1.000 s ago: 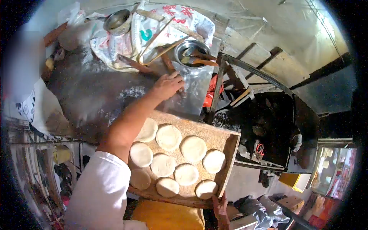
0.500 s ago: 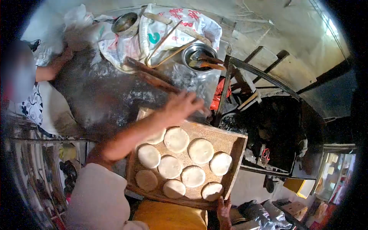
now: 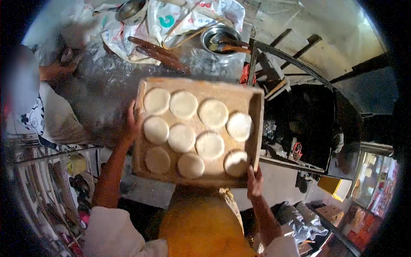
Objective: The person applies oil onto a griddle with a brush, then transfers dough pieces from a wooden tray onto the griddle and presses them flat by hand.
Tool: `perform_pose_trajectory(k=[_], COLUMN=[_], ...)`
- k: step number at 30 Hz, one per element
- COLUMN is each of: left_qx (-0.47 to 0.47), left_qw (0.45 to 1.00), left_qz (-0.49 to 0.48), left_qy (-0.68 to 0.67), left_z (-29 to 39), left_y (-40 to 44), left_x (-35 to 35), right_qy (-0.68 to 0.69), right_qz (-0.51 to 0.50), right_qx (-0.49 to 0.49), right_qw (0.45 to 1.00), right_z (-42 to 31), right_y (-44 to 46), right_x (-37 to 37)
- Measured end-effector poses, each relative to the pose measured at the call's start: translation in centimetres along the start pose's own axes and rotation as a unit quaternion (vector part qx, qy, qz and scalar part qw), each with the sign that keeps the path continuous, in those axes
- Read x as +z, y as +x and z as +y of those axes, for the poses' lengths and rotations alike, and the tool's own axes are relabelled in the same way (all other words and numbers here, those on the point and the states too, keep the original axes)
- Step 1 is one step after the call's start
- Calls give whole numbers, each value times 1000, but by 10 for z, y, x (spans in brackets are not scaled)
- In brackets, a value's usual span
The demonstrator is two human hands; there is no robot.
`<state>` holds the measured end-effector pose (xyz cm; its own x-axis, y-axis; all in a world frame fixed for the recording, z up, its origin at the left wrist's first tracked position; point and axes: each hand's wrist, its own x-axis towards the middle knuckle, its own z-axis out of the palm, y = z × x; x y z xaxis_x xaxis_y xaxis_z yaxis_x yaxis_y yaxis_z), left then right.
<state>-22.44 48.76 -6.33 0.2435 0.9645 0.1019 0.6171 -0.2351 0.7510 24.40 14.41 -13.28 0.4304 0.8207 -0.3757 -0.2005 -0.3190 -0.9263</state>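
Between my two hands I hold a shallow wooden tray [image 3: 201,84] in front of my body, over the near edge of the worktable. My left hand [image 3: 133,122] grips its left side, and my right hand [image 3: 254,182] holds the lower right corner, fingers wrapped round the wood. Several flat, round dough discs [image 3: 181,137] lie spaced in rows inside the tray. Shadow falls on the lower ones. Beyond the tray's far side, brown wooden rolling pins [image 3: 158,55] lie on the table.
The dark worktable [image 3: 107,81] carries white printed sacks [image 3: 180,19], a metal bowl [image 3: 132,12] and a metal pot [image 3: 220,38] with utensils. A co-worker [image 3: 55,111] stands at the left. To the right is a black, sooty stove area [image 3: 299,124] with a dark frame.
My left hand has drawn back from over the table and taken hold of the tray's left side. The tray has moved up and slightly left in view, and levelled out.
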Motion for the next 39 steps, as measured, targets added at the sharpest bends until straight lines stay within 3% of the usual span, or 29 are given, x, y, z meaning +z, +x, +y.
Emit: perform_pose_trajectory(k=[2, 3, 4, 6, 7, 9, 10, 13, 14, 16, 18, 20, 22, 23, 25, 27, 29, 31, 32, 34, 35, 36, 37, 39], left_qx=[-222, -226, -184, -97, -102, 74, 70, 66, 122, 176, 145, 162, 249, 250, 158, 170, 186, -14, -12, -57, 39, 60, 82, 93], left_qw=[972, 971, 978, 982, 982, 968, 968, 972, 969, 964, 964, 959, 926, 926, 919, 909, 895, 900, 899, 963, 986, 978, 968, 958], left_qz=[-8, -10, 21, 83, 84, -21, -19, -95, -88, -81, -139, -136, -54, -54, -231, -277, -326, -426, -429, -261, -161, -176, -189, -188], left_qy=[75, 76, 97, 138, 138, 240, 238, 205, 194, 182, 177, 186, 278, 277, 278, 260, 242, 90, 90, -40, 34, 90, 145, 196], left_z=[6, 11, 18, 37, 46, 70, 83, 110, 111, 113, 111, 107, 109, 113, 122, 122, 121, 113, 103, 72, 52, 57, 63, 88], left_y=[-26, -32, -37, -36, -31, -16, -14, 14, 23, 39, 50, 57, 61, 66, 81, 92, 97, 95, 93, 80, 69, 69, 71, 74], left_x=[-12, -14, -13, -7, -9, -12, -7, 21, 30, 50, 70, 81, 83, 80, 71, 69, 69, 66, 63, 60, 71, 69, 66, 64], right_qy=[-87, -130, -116, -306, -308, -459, -462, -326, -297, -334, -282, -264, -158, -139, -155, -170, -271, -299, -327, -275, -228, -182, -357, -313], right_qz=[-51, -56, -12, 11, 8, 28, 24, -101, -94, -87, -92, -94, -69, -68, -87, -107, -146, -145, -147, -184, -168, -152, -99, -95], right_qx=[30, 113, 51, -43, -42, -287, -289, -165, -110, -170, -124, -19, 138, 141, 118, 93, -64, -88, -115, -103, -42, 21, -29, -43], right_qw=[994, 984, 992, 951, 950, 840, 838, 925, 944, 923, 947, 960, 975, 978, 977, 975, 949, 939, 926, 938, 958, 971, 928, 944], right_z=[-99, -130, -108, -134, -144, -161, -163, -186, -187, -164, -160, -151, -182, -169, -148, -155, -164, -166, -168, -184, -185, -186, -160, -176], right_y=[27, 45, 53, 61, 64, 69, 67, 73, 83, 110, 126, 146, 147, 152, 163, 164, 158, 153, 152, 146, 150, 154, 170, 166], right_x=[38, 50, 52, 63, 67, 74, 81, 130, 149, 166, 184, 189, 204, 202, 197, 202, 207, 210, 211, 203, 197, 189, 180, 188])
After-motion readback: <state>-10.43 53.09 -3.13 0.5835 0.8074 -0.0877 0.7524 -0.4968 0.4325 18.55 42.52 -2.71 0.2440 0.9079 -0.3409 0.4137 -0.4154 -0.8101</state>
